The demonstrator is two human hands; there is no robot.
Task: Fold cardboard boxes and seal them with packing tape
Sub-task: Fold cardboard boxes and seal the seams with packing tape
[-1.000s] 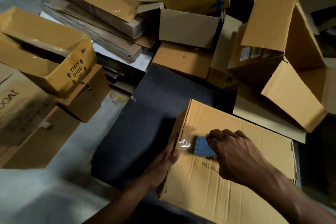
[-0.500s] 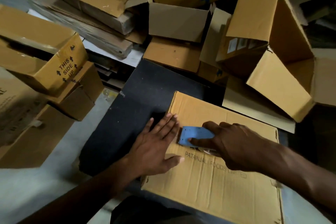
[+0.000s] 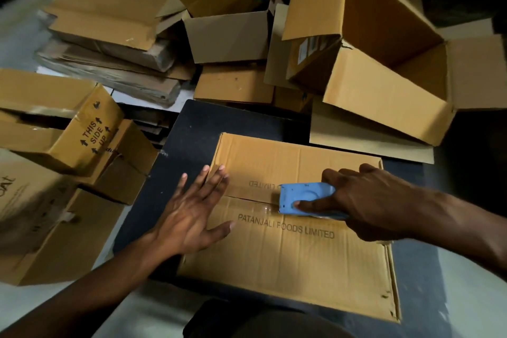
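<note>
A closed brown cardboard box printed "PATANJALI FOODS LIMITED" lies on a black surface in front of me. Its two top flaps meet along a seam across the middle. My right hand grips a blue tape dispenser on that seam, right of centre. Clear tape runs along the seam from the box's left edge to the dispenser. My left hand lies flat with straight, spread fingers on the left end of the seam, pressing the box's left edge.
Open and flattened cardboard boxes crowd the far side, among them a large open box at right. A box marked "THIS SIDE UP" and further cartons stand at left. Pale floor shows near my body.
My right hand has drawn the dispenser rightward along the seam, leaving tape behind. My left hand moved from the box's left side up onto its top and flattened there.
</note>
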